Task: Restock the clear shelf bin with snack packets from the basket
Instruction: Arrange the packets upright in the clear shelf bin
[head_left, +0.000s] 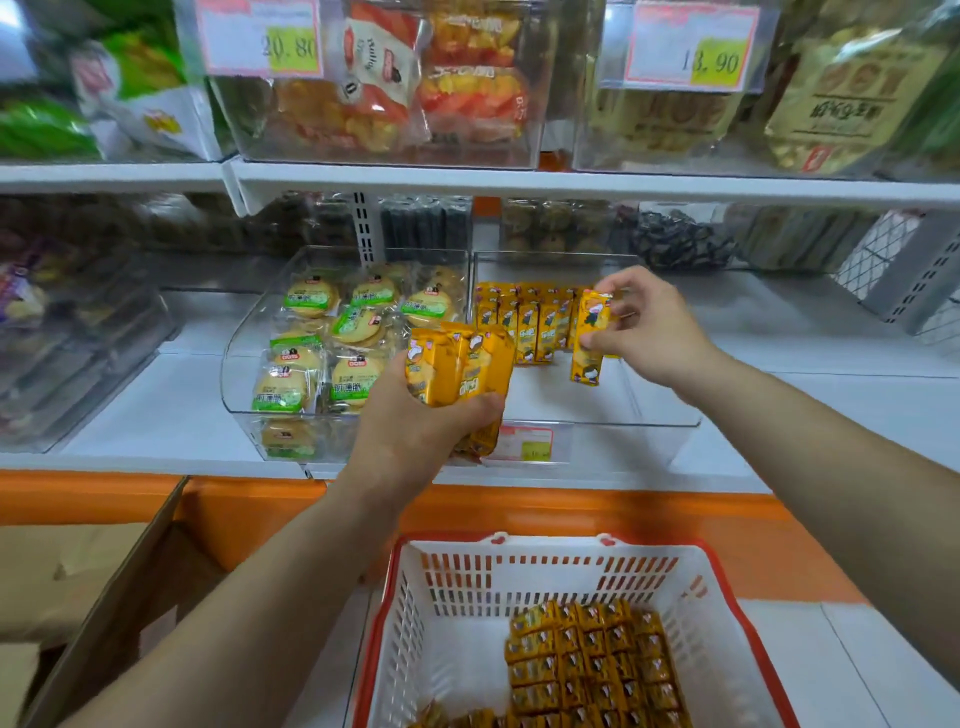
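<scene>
A clear shelf bin (660, 410) stands on the middle shelf with a row of yellow snack packets (524, 322) upright at its back. My left hand (421, 421) grips a bundle of yellow packets (457, 369) at the bin's front left corner. My right hand (644, 327) pinches one yellow packet (589, 338) upright over the bin, just right of the standing row. Below, a white basket with a red rim (410, 623) holds several more yellow packets (592, 660) stacked toward its right side.
A second clear bin (239, 364) of green-labelled round biscuits sits left of the task bin. An open cardboard box (104, 587) stands at lower left. Upper-shelf bins with price tags (270, 41) hang overhead. An orange ledge (571, 514) runs between shelf and basket.
</scene>
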